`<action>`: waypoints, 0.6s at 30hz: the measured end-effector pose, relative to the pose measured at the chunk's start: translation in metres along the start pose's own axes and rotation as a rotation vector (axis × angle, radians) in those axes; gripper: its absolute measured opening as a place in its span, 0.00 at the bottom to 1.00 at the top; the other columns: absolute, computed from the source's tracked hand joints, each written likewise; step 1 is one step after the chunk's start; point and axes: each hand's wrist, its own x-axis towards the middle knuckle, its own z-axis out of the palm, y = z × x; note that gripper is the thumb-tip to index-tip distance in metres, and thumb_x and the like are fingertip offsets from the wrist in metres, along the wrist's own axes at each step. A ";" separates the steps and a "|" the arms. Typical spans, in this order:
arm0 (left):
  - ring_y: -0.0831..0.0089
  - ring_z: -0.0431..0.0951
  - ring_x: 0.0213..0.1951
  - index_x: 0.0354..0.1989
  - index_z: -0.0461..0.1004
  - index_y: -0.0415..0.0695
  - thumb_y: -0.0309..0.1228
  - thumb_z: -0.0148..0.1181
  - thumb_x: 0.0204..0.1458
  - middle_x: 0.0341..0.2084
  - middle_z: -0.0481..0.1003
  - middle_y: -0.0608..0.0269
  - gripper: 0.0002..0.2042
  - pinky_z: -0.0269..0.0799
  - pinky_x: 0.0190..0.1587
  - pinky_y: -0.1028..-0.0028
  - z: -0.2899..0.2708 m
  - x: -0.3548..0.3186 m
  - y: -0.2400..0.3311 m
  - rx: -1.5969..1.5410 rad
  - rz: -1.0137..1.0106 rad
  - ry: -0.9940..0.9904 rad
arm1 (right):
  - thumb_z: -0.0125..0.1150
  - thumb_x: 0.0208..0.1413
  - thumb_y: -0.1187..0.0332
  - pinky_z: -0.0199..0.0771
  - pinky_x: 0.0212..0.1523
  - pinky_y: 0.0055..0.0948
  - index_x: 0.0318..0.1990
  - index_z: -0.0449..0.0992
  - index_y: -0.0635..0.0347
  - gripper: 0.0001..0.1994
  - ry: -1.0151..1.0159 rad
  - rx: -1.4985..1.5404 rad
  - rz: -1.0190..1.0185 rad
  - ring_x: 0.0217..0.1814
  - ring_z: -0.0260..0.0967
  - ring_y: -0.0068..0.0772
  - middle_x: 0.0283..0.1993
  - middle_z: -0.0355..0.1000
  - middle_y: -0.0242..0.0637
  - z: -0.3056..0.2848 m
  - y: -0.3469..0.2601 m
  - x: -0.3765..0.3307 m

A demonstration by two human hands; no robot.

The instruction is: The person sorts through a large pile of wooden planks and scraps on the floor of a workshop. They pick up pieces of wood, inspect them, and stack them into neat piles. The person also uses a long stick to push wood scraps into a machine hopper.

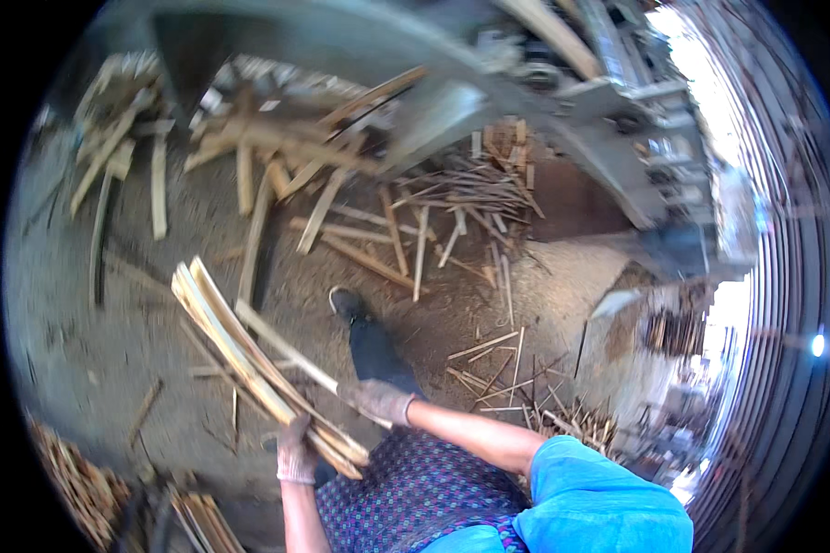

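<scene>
The gloved left hand [295, 453] has its fingers wrapped round a bundle of wooden strips [247, 361] above the floor [74, 350]; the right hand [380, 402] (gloved too) curls its fingers about a single pale strip [290, 349].

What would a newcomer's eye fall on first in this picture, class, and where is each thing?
Probably the bright blue sleeve at the lower right, beside a dark patterned garment at bottom centre. Left of centre, the gloved left grip holds a bundle of long pale wood strips, while the gloved right grip has a single strip. Beyond, a tangle of thin sticks lies just right of upper centre.
</scene>
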 end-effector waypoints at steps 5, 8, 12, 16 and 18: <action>0.63 0.79 0.35 0.50 0.70 0.36 0.30 0.64 0.50 0.35 0.76 0.57 0.20 0.80 0.40 0.64 0.071 -0.032 0.005 0.215 -0.084 -0.105 | 0.44 0.68 0.52 0.74 0.45 0.51 0.57 0.72 0.59 0.22 0.050 -0.298 -0.036 0.48 0.75 0.62 0.43 0.76 0.61 -0.006 -0.038 -0.054; 0.63 0.79 0.36 0.51 0.70 0.35 0.31 0.64 0.50 0.36 0.76 0.56 0.21 0.80 0.41 0.64 0.098 -0.039 0.008 0.323 -0.005 -0.006 | 0.46 0.68 0.56 0.74 0.47 0.49 0.61 0.72 0.54 0.20 0.104 -0.183 -0.224 0.48 0.75 0.59 0.47 0.76 0.55 -0.029 -0.052 -0.088; 0.64 0.79 0.35 0.43 0.72 0.33 0.33 0.63 0.51 0.33 0.76 0.57 0.16 0.79 0.39 0.65 0.184 -0.049 0.009 0.346 0.124 0.040 | 0.50 0.67 0.58 0.75 0.49 0.40 0.57 0.76 0.55 0.18 -0.138 0.098 -0.326 0.52 0.76 0.43 0.46 0.78 0.42 -0.115 -0.053 -0.087; 0.68 0.79 0.36 0.47 0.73 0.33 0.32 0.64 0.52 0.35 0.77 0.59 0.18 0.77 0.42 0.69 0.267 -0.064 -0.003 0.753 0.432 0.018 | 0.63 0.57 0.47 0.74 0.52 0.42 0.53 0.73 0.61 0.27 0.401 0.141 -0.331 0.55 0.75 0.52 0.54 0.76 0.53 -0.178 -0.107 -0.102; 0.63 0.81 0.38 0.49 0.74 0.33 0.38 0.70 0.50 0.38 0.80 0.55 0.24 0.77 0.43 0.66 0.271 -0.050 -0.012 1.123 0.684 0.068 | 0.70 0.50 0.48 0.74 0.54 0.42 0.54 0.71 0.66 0.33 0.405 0.215 -0.247 0.56 0.75 0.54 0.54 0.75 0.59 -0.200 -0.153 -0.134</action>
